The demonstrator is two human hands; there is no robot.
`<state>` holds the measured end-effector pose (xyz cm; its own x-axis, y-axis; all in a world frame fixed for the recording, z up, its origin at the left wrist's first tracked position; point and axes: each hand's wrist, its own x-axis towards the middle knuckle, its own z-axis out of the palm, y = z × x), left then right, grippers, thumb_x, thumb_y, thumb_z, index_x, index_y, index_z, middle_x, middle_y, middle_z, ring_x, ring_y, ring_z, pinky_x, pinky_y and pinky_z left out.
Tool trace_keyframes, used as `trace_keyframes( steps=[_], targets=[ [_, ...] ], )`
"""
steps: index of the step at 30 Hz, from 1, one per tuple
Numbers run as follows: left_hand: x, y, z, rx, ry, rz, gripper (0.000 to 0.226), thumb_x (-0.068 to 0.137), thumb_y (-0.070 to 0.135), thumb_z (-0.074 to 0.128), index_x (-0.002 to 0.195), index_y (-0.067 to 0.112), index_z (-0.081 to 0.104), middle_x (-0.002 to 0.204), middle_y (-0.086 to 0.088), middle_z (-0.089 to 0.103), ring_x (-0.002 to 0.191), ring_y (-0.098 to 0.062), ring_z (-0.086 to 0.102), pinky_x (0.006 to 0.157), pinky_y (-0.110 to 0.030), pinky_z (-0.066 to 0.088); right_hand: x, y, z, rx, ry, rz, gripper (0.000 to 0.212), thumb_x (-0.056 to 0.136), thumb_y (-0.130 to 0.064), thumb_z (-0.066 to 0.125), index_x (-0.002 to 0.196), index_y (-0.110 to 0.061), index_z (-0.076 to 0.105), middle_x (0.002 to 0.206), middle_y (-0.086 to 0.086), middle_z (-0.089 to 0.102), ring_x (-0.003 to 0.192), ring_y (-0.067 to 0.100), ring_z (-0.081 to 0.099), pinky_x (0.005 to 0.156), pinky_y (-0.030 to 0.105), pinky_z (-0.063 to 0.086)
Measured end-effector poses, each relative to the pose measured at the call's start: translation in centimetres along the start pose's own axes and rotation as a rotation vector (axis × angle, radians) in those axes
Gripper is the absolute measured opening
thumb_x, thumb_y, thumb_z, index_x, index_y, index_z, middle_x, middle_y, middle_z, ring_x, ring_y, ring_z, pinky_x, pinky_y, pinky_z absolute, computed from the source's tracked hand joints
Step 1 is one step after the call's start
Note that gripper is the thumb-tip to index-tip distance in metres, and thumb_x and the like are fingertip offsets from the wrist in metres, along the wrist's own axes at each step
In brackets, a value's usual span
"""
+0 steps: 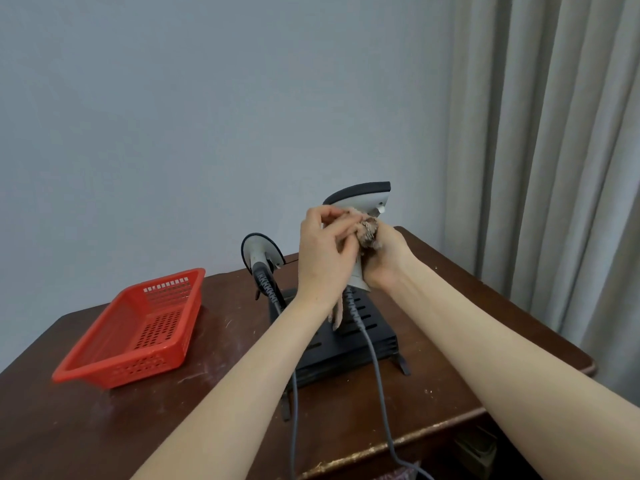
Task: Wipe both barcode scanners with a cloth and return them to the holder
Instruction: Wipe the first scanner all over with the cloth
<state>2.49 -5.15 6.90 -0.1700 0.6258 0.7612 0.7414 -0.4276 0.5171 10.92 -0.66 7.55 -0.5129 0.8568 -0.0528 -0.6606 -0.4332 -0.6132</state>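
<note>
A grey and black barcode scanner (364, 196) is held up above the table, head pointing right. My right hand (385, 261) grips its handle from the right. My left hand (323, 252) pinches a pinkish-brown cloth (369, 232) against the handle just under the head. A strip of the cloth hangs down below my left wrist. The second scanner (259, 251) stands in the left slot of the black holder (360, 336), apart from both hands. Both grey cables run off the table's front edge.
A red plastic basket (114, 358) with nothing in it sits at the left of the dark wooden table (214, 403). The table's right edge is close to a grey curtain (554, 168). A plain wall stands behind.
</note>
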Motion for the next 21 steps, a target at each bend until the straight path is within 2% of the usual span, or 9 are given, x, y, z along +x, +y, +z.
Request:
trace_keyframes(
  steps=[4,9,12,15,18,21],
  targets=[
    [-3.3,-0.3,0.1,0.016,-0.036,0.032,0.028,0.080,0.008,0.060,0.100,0.021,0.075,0.103,0.018,0.047,0.108,-0.009,0.045,0.091,-0.003,0.032,-0.3,-0.5,-0.9,0.012,0.042,0.063,0.037,0.101,-0.030,0.044,0.082,0.000,0.055,0.055,0.012,0.061,0.040,0.019,0.061,0.034,0.021,0.046],
    [-4.3,-0.3,-0.6,0.005,-0.041,0.035,0.023,0.076,0.019,0.056,0.086,0.017,0.076,0.093,0.020,0.051,0.099,-0.009,0.049,0.085,-0.002,0.033,0.3,0.0,-1.5,-0.082,0.073,0.075,0.034,0.095,-0.035,0.052,0.111,-0.005,0.057,0.084,0.012,0.062,0.066,0.023,0.064,0.049,0.027,0.054],
    [-2.4,-0.4,-0.8,0.047,-0.043,0.034,0.021,0.081,0.013,0.060,0.094,0.017,0.076,0.096,0.013,0.050,0.102,-0.010,0.049,0.086,-0.001,0.031,0.3,0.4,-1.3,-0.061,0.043,0.072,0.033,0.096,-0.035,0.051,0.099,-0.005,0.063,0.083,0.011,0.068,0.064,0.022,0.069,0.054,0.028,0.057],
    [0.0,-0.4,-0.8,0.034,-0.016,-0.056,0.028,0.087,0.008,0.059,0.109,0.020,0.072,0.103,0.009,0.047,0.108,-0.011,0.048,0.089,-0.003,0.033,0.3,0.5,-0.6,-0.004,-0.009,0.039,0.024,0.097,-0.025,0.051,0.092,-0.008,0.068,0.083,0.009,0.071,0.070,0.020,0.071,0.065,0.030,0.060],
    [-0.1,-0.4,-0.5,0.030,-0.012,-0.036,0.031,0.088,0.007,0.058,0.112,0.021,0.070,0.106,0.007,0.045,0.109,-0.013,0.047,0.090,-0.003,0.032,0.3,0.3,-0.1,-0.014,-0.004,0.044,0.021,0.096,-0.023,0.052,0.095,-0.008,0.068,0.085,0.009,0.070,0.071,0.019,0.070,0.063,0.029,0.060],
    [-2.4,-0.8,-0.4,-0.029,-0.056,-0.022,0.029,0.083,0.008,0.062,0.103,0.025,0.074,0.106,0.008,0.045,0.109,-0.011,0.048,0.094,-0.011,0.037,0.3,-0.2,-0.6,-0.032,0.056,0.084,0.030,0.098,-0.031,0.049,0.100,-0.004,0.062,0.082,0.011,0.066,0.056,0.019,0.066,0.045,0.024,0.054]
  ],
)
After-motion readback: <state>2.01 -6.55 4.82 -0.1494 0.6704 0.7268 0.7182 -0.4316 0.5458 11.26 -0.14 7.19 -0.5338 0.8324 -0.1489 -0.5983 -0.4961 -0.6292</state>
